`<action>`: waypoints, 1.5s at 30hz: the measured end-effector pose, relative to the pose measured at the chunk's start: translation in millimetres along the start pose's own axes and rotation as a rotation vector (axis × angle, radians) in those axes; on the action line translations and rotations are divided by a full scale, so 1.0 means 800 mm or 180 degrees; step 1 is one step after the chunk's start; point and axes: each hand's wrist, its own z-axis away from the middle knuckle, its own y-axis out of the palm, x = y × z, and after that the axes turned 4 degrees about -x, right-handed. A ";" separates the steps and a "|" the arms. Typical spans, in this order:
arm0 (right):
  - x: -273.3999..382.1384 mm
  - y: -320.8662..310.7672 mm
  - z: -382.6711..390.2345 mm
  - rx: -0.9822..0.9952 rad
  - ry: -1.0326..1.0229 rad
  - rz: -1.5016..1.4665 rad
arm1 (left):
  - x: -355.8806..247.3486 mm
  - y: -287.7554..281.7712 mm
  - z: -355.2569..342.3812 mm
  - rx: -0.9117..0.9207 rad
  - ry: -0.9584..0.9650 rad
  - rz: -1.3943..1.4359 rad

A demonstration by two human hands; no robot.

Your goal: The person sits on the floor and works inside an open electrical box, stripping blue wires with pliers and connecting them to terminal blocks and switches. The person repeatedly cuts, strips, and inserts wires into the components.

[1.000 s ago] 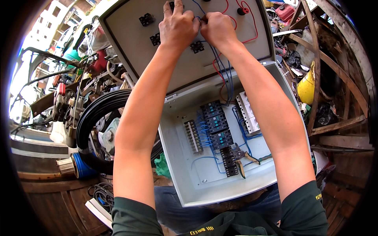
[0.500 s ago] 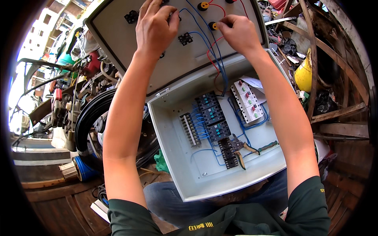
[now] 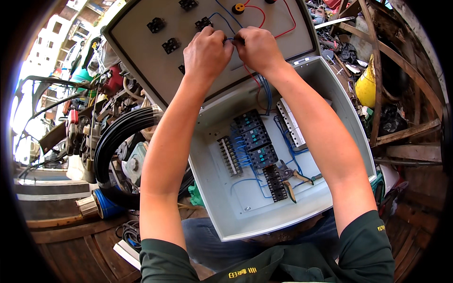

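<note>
My left hand (image 3: 206, 54) and my right hand (image 3: 258, 51) are pinched close together over the raised grey lid (image 3: 132, 47), both on a thin blue wire (image 3: 230, 39). Around them on the lid are black switch blocks (image 3: 155, 24), a yellow-and-black round part (image 3: 238, 8) and red wires (image 3: 293, 22). Below, the open metal box (image 3: 212, 207), over my lap, holds black contactors (image 3: 253, 136), a terminal strip (image 3: 230, 156), white breakers (image 3: 289, 121) partly behind my right forearm, a black socket strip (image 3: 275, 184) and pliers with tan handles (image 3: 291, 191).
A coil of black cable (image 3: 106, 155) lies left of the box, beside a blue drum (image 3: 107, 203) and piled scrap (image 3: 71, 122). On the right are bent rusty metal strips (image 3: 409, 66) and a yellow container (image 3: 364, 85).
Half a second ago my hands were apart, the right one at a yellow round part. Now both have moved lower and come together, fingers closed on the blue wire.
</note>
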 end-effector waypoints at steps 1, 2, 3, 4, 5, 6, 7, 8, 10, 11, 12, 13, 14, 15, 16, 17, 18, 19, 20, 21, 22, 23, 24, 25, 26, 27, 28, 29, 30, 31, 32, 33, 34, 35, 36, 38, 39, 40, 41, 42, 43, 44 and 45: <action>-0.001 0.002 0.000 -0.0069 0.0013 -0.0087 | 0.001 0.003 0.002 -0.0101 0.0015 0.0030; -0.002 0.005 0.002 -0.0184 -0.0006 -0.0136 | 0.002 0.005 0.003 -0.0221 0.0052 0.0069; -0.004 0.008 0.004 -0.0296 -0.0024 -0.0187 | 0.003 0.008 0.003 -0.0276 0.0039 0.0102; -0.005 0.013 0.006 -0.0461 -0.0114 -0.0254 | 0.004 0.010 0.003 -0.0349 0.0045 0.0142; -0.005 0.019 0.009 -0.0463 0.0013 -0.0313 | 0.004 0.012 0.003 -0.0418 0.0049 0.0181; -0.005 0.025 0.012 -0.0514 0.0072 -0.0390 | 0.005 0.014 0.003 -0.0433 0.0042 0.0189; -0.003 0.030 0.014 -0.0646 0.0088 -0.0463 | 0.005 0.015 0.002 -0.0453 0.0043 0.0196; 0.000 0.034 0.015 -0.0579 0.0126 -0.0454 | 0.006 0.016 0.001 -0.0414 0.0016 0.0192; 0.007 0.036 0.015 -0.0503 0.0267 -0.0385 | 0.006 0.014 -0.001 -0.0356 -0.0010 0.0165; 0.011 0.032 0.013 -0.0595 0.0138 -0.0456 | 0.005 0.013 0.000 -0.0222 -0.0078 0.0147; 0.013 0.025 0.012 -0.0609 0.0138 -0.0458 | 0.005 0.012 0.000 -0.0253 -0.0024 0.0132; 0.014 0.015 0.012 -0.0407 0.0307 -0.0409 | 0.004 0.009 0.001 -0.0220 -0.0020 0.0112; 0.013 0.003 0.014 -0.0648 0.0489 -0.0640 | 0.003 0.006 0.002 -0.0184 -0.0002 0.0104; 0.009 -0.014 0.019 -0.0686 0.0837 -0.0822 | 0.002 0.002 0.002 -0.0073 -0.0065 0.0054; 0.004 -0.029 0.027 -0.0793 0.0980 -0.1064 | 0.001 -0.003 0.001 0.0031 -0.0109 0.0008; -0.001 -0.042 0.039 -0.0651 0.1201 -0.0842 | -0.001 -0.008 -0.002 0.0135 -0.0146 -0.0041; -0.007 -0.052 0.052 -0.0591 0.1225 -0.0677 | -0.002 -0.014 -0.007 0.0323 -0.0193 -0.0108; -0.012 -0.057 0.067 -0.0626 0.1277 -0.0501 | -0.004 -0.019 -0.015 0.0109 0.0311 -0.0274; -0.017 -0.057 0.081 -0.0349 0.1111 -0.0355 | -0.004 -0.025 -0.025 -0.0093 0.0798 -0.0427; -0.020 -0.052 0.096 -0.0150 0.0983 -0.0191 | -0.005 -0.030 -0.036 -0.0069 0.1155 -0.0657; -0.023 -0.046 0.108 0.0215 0.1042 0.0036 | -0.004 -0.035 -0.047 0.0065 0.1493 -0.0811; -0.026 -0.039 0.117 0.0273 0.0926 -0.0015 | -0.004 -0.039 -0.061 0.0524 0.1618 -0.1007; -0.028 -0.030 0.121 -0.0094 0.0636 -0.0161 | -0.003 -0.042 -0.075 0.0989 0.1747 -0.1203; -0.029 -0.022 0.124 -0.0193 0.0560 -0.0226 | -0.005 -0.043 -0.078 0.0763 0.1957 -0.1175; -0.028 -0.016 0.125 -0.0119 0.0681 -0.0325 | -0.006 -0.044 -0.082 0.0524 0.2163 -0.1157; -0.026 -0.010 0.125 0.0034 0.0804 -0.0423 | -0.007 -0.043 -0.084 0.0275 0.2360 -0.1147; -0.022 -0.007 0.124 -0.0058 0.0849 -0.0509 | -0.007 -0.045 -0.086 0.0647 0.2196 -0.1151; -0.018 -0.004 0.123 0.0249 0.0871 -0.0522 | -0.008 -0.045 -0.088 0.1015 0.2023 -0.1156; -0.013 -0.002 0.124 0.0327 0.0827 -0.0522 | -0.009 -0.044 -0.090 0.1335 0.1838 -0.1203; -0.008 -0.001 0.124 0.0467 0.0739 -0.0549 | -0.009 -0.043 -0.092 0.1646 0.1647 -0.1247; -0.004 0.000 0.124 0.0406 0.0718 -0.0541 | -0.008 -0.041 -0.093 0.1951 0.1451 -0.1288; -0.001 0.001 0.125 0.0201 0.0815 -0.0611 | -0.006 -0.040 -0.093 0.1820 0.1463 -0.1076; 0.001 0.001 0.126 0.0077 0.0867 -0.0719 | -0.004 -0.038 -0.090 0.1687 0.1476 -0.0869; 0.003 0.002 0.126 0.0004 0.0950 -0.0821 | -0.001 -0.036 -0.088 0.1646 0.1418 -0.0718; 0.003 0.002 0.126 0.0066 0.1066 -0.0902 | 0.001 -0.033 -0.086 0.1704 0.1413 -0.0853; 0.003 0.002 0.124 0.0203 0.1302 -0.1056 | 0.004 -0.027 -0.069 0.1169 0.1642 -0.0953; 0.001 0.002 0.123 0.0317 0.1457 -0.1096 | 0.004 -0.025 -0.061 0.1013 0.1678 -0.1097; 0.001 0.002 0.122 0.0355 0.1608 -0.1133 | 0.003 -0.022 -0.048 0.1017 0.1621 -0.1181; 0.000 0.001 0.121 0.0392 0.1759 -0.1164 | 0.000 -0.020 -0.033 0.0737 0.1695 -0.1012; 0.001 0.001 0.120 0.0289 0.1636 -0.1160 | -0.003 -0.019 -0.017 0.0667 0.1760 -0.0956; 0.000 0.001 0.119 0.0180 0.1543 -0.1188 | -0.007 -0.019 -0.003 0.0528 0.1857 -0.0858; 0.001 0.000 0.119 0.0205 0.1541 -0.1210 | -0.008 -0.019 0.005 0.0563 0.1846 -0.0822; 0.001 0.000 0.119 0.0306 0.1604 -0.1215 | -0.009 -0.020 0.012 0.0565 0.1845 -0.0759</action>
